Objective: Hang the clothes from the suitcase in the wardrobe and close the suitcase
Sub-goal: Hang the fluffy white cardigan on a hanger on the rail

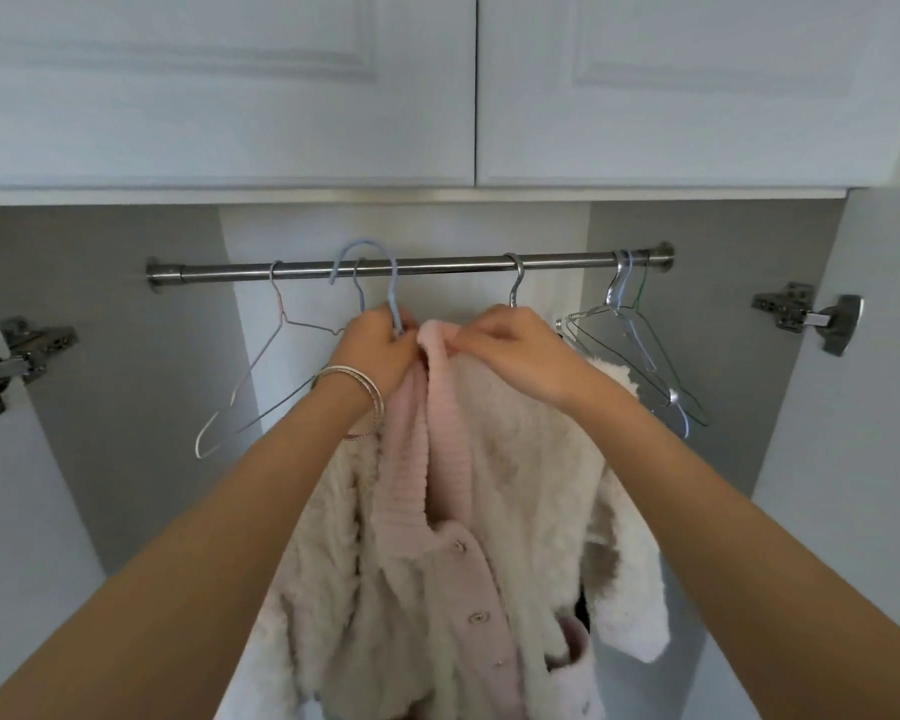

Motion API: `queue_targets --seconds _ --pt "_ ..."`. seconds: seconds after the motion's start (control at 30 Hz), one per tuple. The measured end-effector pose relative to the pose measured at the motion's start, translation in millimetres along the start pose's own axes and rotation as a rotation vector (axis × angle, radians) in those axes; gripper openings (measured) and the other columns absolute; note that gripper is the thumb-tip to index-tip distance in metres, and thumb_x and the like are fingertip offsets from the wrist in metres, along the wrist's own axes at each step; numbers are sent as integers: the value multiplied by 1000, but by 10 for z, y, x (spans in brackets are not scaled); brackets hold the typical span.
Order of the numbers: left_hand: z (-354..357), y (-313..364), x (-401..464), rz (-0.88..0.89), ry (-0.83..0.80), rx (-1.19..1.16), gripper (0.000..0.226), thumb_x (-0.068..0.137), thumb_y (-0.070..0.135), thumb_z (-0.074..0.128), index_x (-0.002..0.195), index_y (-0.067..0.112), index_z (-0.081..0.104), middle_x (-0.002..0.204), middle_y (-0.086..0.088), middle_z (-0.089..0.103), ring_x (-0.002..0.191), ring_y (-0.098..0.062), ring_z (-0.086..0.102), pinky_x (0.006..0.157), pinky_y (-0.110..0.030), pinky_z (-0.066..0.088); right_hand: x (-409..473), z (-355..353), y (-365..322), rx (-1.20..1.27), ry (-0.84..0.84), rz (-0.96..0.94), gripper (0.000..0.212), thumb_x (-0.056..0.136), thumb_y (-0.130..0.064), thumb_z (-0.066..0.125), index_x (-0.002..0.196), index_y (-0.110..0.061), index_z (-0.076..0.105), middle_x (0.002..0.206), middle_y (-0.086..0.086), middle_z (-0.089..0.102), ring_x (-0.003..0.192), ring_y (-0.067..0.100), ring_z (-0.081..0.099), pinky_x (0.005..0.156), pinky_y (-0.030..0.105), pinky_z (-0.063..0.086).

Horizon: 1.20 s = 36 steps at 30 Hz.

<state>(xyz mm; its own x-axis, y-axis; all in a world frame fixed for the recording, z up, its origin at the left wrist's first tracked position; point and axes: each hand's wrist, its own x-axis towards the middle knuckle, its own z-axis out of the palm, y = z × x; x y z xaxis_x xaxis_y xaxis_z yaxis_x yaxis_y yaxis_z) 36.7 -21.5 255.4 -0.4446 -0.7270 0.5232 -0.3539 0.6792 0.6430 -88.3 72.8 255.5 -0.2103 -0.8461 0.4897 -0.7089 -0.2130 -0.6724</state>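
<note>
Hanging was in hand: our left hand pinched the blue hanger and our right hand pinched the pink fluffy knitted cardigan, below the steel rail. Next, we judged, hook it onto that rail.

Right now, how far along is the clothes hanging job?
Partly done, it seems: a white fluffy garment already hangs from the rail. In hand: the left hand holds the blue hanger, whose hook is not yet over the rail, while the right hand pinches the pink cardigan collar. Hooking it on remains; the suitcase is out of view.
</note>
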Motion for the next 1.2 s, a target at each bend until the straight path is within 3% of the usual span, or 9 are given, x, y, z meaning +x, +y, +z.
queue_targets --seconds 0.13,0.33,0.53,0.63,0.7,0.77,0.83,1.07,1.2 --pt "-3 74 49 21 1 -189 6 87 7 54 85 12 58 77 -3 56 79 -18 53 69 -26 43 -110 -43 260 -404 13 -6 17 84 -38 63 90 -25 54 90 -5 52 91 19 51 74 28 36" --pt "1 117 31 122 -104 -165 13 86 29 62 91 17 57 65 2 50 58 -8 44 55 -15 36 -162 -102 328 -218 370 122 31 77 -38 70 76 -27 42 71 -15 50 77 18 52 67 29 36" --pt "-155 -231 -45 135 -252 97 74 59 49 69 128 28 52 115 1 60 104 -14 54 88 -23 41 -184 -410 485 6 506 170 36 72 -29 77 67 -31 42 72 -14 50 80 19 54 80 40 45" --pt "-213 -425 -74 81 -234 319 71 73 41 72 137 34 41 127 -7 55 116 -26 51 98 -35 42 -217 -473 530 70 506 192 34 63 -38 77 67 -33 44 76 -7 56 79 21 54 79 41 46" --pt "-243 -468 -90 71 -166 328 42 88 32 58 129 25 54 112 -12 63 101 -27 56 87 -31 44 -230 -472 548 80 494 216 31 56 -45 74 68 -35 47 80 -1 61 76 21 55 79 46 49" --pt "-265 -448 -111 65 -130 289 23 94 29 49 89 15 66 77 -8 61 74 -21 51 66 -26 38 -246 -459 581 39 472 209 29 59 -42 76 67 -36 49 79 0 60 72 20 54 78 48 50" --pt "-295 -423 -103 53 -103 258 41 95 31 46 56 19 42 56 0 41 56 -14 37 52 -23 28 -274 -456 604 -26 452 162 33 67 -31 80 64 -31 47 70 -4 53 65 15 48 71 41 46" --pt "-336 -142 78 3 -312 -28 39 94 32 47 59 15 51 63 0 48 58 -12 44 59 -24 37 -347 -451 638 -64 244 67 41 68 -18 82 55 -24 43 42 -15 41 49 5 31 56 25 26" --pt "-183 -11 104 9 -452 155 39 93 39 45 66 14 54 66 -3 50 63 -16 48 63 -26 38 -342 -401 596 80 278 41 38 68 -11 81 56 -21 47 49 -11 37 46 2 28 51 19 24"
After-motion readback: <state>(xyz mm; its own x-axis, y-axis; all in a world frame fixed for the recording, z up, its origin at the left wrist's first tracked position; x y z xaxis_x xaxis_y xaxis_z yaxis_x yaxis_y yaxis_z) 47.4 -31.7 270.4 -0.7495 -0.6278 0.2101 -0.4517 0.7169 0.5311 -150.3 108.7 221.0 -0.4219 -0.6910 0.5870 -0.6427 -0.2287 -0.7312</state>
